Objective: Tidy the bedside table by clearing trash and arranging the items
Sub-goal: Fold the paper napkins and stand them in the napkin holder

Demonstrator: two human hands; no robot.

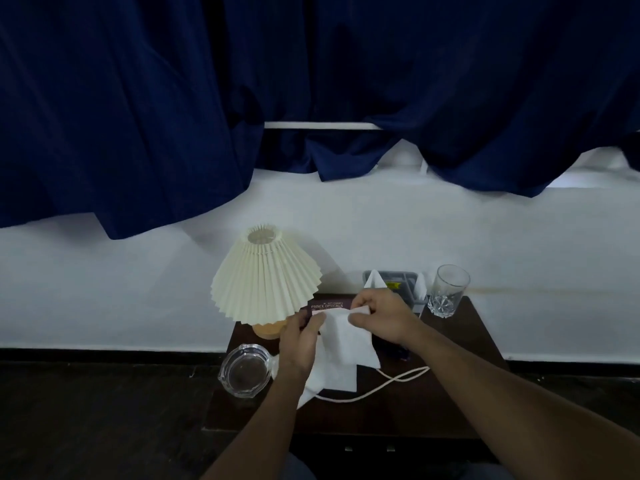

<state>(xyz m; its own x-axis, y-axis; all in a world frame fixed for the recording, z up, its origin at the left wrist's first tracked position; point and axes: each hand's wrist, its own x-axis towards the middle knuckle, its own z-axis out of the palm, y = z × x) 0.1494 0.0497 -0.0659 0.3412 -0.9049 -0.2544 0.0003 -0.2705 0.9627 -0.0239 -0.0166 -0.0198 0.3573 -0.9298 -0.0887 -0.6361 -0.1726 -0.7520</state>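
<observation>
Step in hand: folding white tissue (pixel 349 344), held above tabletop (pixel 460 341) centre. Left hand (pixel 299 341) pinches top-left corner; right hand (pixel 379 318) pinches top edge. Next: likely crease flat, or discard as trash. Ashtray (pixel 242 370) near-left, lamp (pixel 265 278) far-left, glass (pixel 446 291) far-right.

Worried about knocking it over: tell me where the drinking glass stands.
The drinking glass stands upright at the bedside table's far right corner, just right of the grey organizer, beyond the right hand.

A bedroom: dark bedside table (pixel 464 341) with pleated lamp (pixel 265 278), navy curtains (pixel 311 81) behind
</observation>
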